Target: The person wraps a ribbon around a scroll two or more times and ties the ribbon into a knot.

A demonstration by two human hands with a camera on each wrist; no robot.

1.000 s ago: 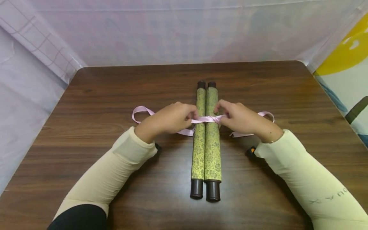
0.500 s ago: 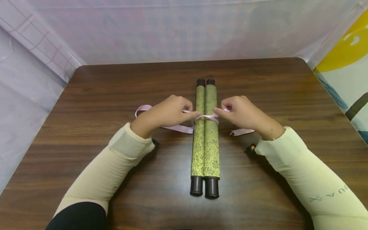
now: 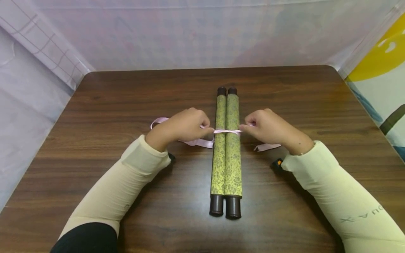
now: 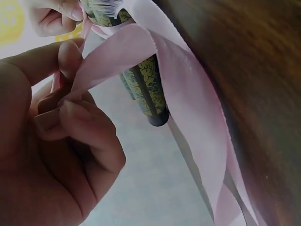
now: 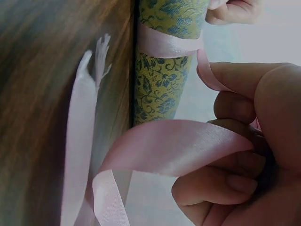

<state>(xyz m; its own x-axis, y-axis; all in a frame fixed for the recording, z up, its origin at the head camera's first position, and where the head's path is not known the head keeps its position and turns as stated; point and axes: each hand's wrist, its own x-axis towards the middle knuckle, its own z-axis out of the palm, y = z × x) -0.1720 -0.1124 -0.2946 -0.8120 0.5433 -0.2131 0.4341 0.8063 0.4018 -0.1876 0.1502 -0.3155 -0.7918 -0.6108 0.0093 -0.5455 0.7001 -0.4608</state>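
Observation:
A scroll (image 3: 233, 165) rolled from both ends lies lengthwise on the table, its two rolls side by side in yellow-green floral cloth with dark end knobs. Round its middle runs a pink ribbon (image 3: 227, 131), stretched in a narrow twist across the top. My left hand (image 3: 185, 124) pinches one ribbon end just left of the rolls, and my right hand (image 3: 267, 128) pinches the other just right of them. In the left wrist view a loose length of the ribbon (image 4: 193, 89) trails below the fingers. The right wrist view shows slack ribbon (image 5: 174, 146) passing through the curled fingers.
The brown wooden table (image 3: 126, 95) meets a pale curtain (image 3: 196, 38) along its far edge. A frayed ribbon tip (image 5: 102, 56) lies on the wood beside the right hand. Yellow-and-white patterned cloth (image 3: 373, 66) hangs at the right.
Both hands have drawn slightly apart, off the rolls to either side. The wide crossed ribbon over the scroll has tightened into a thin taut twist. The scroll stays about where it was.

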